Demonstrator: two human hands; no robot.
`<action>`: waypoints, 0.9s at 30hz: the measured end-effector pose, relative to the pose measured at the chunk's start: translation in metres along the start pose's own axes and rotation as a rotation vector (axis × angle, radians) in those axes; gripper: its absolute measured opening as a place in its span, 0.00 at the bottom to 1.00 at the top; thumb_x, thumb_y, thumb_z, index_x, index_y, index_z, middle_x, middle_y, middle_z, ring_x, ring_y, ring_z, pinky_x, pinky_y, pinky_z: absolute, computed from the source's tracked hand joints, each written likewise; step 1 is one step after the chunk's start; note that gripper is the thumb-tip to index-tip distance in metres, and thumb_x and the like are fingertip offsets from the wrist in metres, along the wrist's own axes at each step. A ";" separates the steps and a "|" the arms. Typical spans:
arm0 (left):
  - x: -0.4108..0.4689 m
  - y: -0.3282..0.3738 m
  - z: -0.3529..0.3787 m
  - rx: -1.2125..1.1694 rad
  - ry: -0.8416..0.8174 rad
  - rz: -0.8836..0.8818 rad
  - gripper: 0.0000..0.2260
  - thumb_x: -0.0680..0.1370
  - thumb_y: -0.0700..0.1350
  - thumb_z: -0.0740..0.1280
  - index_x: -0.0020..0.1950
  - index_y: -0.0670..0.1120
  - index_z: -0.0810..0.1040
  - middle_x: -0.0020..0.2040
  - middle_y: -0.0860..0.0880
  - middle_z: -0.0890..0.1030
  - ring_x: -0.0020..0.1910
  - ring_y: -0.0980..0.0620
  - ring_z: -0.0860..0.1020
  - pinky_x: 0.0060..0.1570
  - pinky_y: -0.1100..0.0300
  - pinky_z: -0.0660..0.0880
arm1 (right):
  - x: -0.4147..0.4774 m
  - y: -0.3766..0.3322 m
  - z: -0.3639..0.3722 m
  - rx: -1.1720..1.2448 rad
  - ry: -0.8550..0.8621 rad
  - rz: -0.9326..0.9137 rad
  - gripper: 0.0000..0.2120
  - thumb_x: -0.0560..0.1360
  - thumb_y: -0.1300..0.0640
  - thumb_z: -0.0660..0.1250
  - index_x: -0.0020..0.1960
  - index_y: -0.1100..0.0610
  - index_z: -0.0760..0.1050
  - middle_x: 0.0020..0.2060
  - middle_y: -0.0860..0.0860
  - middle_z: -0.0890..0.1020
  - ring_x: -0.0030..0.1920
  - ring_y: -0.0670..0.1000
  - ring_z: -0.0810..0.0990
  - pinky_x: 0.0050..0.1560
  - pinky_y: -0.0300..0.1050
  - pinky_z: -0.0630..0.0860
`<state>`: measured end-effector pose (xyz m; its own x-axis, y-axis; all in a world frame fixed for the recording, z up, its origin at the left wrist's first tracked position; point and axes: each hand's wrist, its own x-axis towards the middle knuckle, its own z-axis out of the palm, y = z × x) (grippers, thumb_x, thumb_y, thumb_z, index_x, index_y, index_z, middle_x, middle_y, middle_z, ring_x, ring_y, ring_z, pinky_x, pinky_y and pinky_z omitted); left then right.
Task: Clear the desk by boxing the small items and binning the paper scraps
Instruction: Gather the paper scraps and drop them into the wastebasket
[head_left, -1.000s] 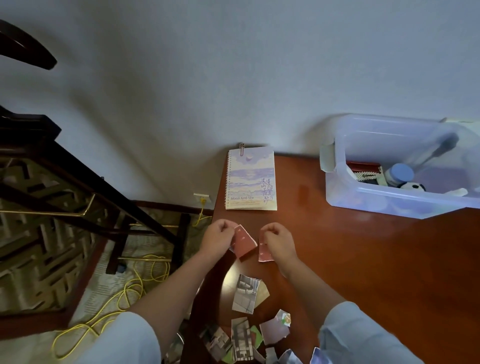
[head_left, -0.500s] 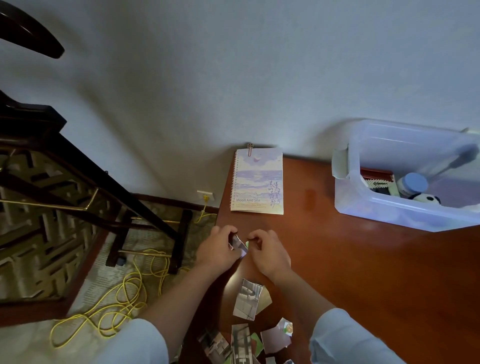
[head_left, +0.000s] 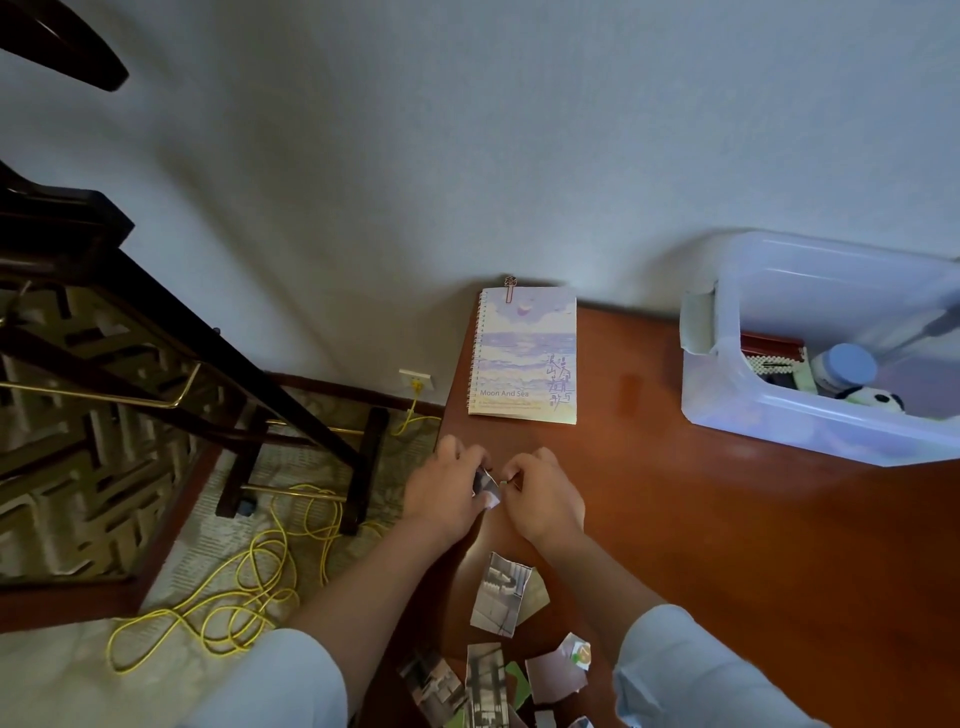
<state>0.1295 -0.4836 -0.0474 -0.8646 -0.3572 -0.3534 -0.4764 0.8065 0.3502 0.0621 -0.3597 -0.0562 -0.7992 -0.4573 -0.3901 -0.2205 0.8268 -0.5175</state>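
Observation:
My left hand (head_left: 445, 486) and my right hand (head_left: 540, 493) meet above the desk's left edge, both pinching a small paper scrap (head_left: 487, 486) folded up between their fingertips. Several more torn paper scraps (head_left: 501, 600) lie on the red-brown desk (head_left: 727, 545) just in front of me, near the bottom of the view. A translucent plastic box (head_left: 810, 426) stands at the back right against the wall; it holds a blue-capped bottle (head_left: 844, 366), a small panda toy (head_left: 872, 401) and a red case.
A spiral notebook (head_left: 523, 356) with a sea picture lies at the desk's back left corner by the wall. Left of the desk, on the floor, stands a dark wooden stand (head_left: 182, 374), and a yellow cable (head_left: 249, 587) coils on the carpet.
A second ago each hand held a separate reddish scrap piece, apart. The hands have come together and now pinch one small bundle between them. The view has tilted slightly.

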 end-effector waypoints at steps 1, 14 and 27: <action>0.000 -0.001 0.000 0.021 0.001 0.013 0.15 0.73 0.54 0.70 0.56 0.53 0.71 0.55 0.51 0.66 0.49 0.52 0.74 0.45 0.57 0.75 | 0.000 0.000 -0.001 0.004 -0.003 0.004 0.03 0.76 0.53 0.66 0.48 0.46 0.78 0.49 0.43 0.72 0.42 0.48 0.77 0.36 0.41 0.73; -0.011 -0.008 0.001 0.029 -0.082 0.173 0.22 0.73 0.45 0.67 0.66 0.57 0.68 0.62 0.51 0.62 0.53 0.50 0.74 0.48 0.55 0.76 | -0.017 0.003 -0.002 0.678 0.048 0.277 0.03 0.70 0.55 0.68 0.40 0.53 0.75 0.37 0.52 0.81 0.35 0.50 0.77 0.38 0.49 0.75; -0.013 0.000 -0.003 0.190 -0.055 0.126 0.10 0.76 0.51 0.66 0.56 0.53 0.72 0.59 0.50 0.67 0.55 0.50 0.72 0.51 0.56 0.73 | -0.034 -0.001 -0.012 0.933 -0.040 0.426 0.07 0.72 0.69 0.61 0.42 0.58 0.67 0.31 0.58 0.77 0.21 0.48 0.71 0.21 0.37 0.63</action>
<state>0.1404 -0.4800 -0.0404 -0.9028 -0.2265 -0.3655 -0.3224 0.9190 0.2269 0.0829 -0.3410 -0.0339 -0.6861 -0.2103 -0.6965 0.6137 0.3469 -0.7092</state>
